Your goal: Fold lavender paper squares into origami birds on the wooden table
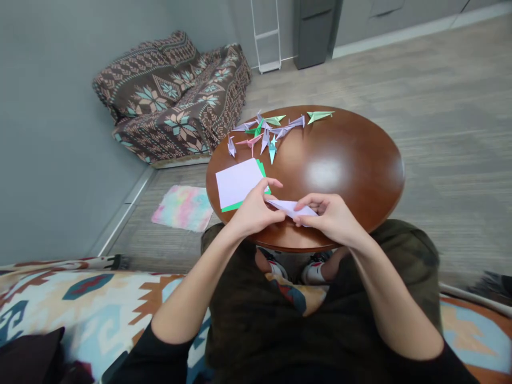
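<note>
A piece of folded pale lilac paper (288, 207) is held between my two hands, just over the near edge of the round table. My right hand (326, 213) pinches its right end between thumb and fingers. At the left end, my left hand (260, 209) has its thumb along the lower edge, with the index finger stretched out above the paper. The other left fingers are partly hidden. Just beyond my left hand lies a stack of paper sheets (239, 184), lilac on top with green ones showing below.
Several folded paper cranes (264, 130) in lilac, green, pink and blue stand at the far left of the brown table (360, 160). A blanket-covered sofa (172, 101) is beyond it on the left. A pastel mat (184, 208) lies on the floor.
</note>
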`<state>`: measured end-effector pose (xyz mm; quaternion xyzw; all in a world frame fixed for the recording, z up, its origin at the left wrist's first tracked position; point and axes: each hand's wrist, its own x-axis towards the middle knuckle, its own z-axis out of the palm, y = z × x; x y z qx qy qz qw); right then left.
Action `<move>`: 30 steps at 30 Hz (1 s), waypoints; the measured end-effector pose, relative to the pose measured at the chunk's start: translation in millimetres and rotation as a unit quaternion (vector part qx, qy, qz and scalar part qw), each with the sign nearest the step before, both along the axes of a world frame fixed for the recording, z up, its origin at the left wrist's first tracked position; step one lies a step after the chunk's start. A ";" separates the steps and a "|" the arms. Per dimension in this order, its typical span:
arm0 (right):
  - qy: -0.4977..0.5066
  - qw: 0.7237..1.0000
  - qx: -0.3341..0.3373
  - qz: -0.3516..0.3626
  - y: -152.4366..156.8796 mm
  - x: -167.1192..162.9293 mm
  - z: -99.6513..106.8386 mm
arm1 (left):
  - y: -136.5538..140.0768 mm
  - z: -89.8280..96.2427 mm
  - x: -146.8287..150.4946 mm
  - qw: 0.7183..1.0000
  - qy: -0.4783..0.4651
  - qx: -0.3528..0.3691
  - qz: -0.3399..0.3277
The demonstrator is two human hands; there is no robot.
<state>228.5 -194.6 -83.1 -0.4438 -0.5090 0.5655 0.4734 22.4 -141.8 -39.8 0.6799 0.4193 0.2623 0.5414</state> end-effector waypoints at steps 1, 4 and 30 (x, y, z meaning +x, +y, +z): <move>0.000 1.000 -0.002 0.000 0.0 0.4 0.5 | 2.5 1.5 -2.5 1.000 -0.002 -0.005 -0.001; 0.003 1.000 -0.007 0.002 -0.2 1.0 1.9 | 11.7 6.4 -12.6 1.000 -0.013 -0.018 0.016; 0.016 0.994 0.047 -0.102 2.1 -4.9 -4.2 | -4.1 -19.7 13.0 0.970 -0.181 -0.045 0.155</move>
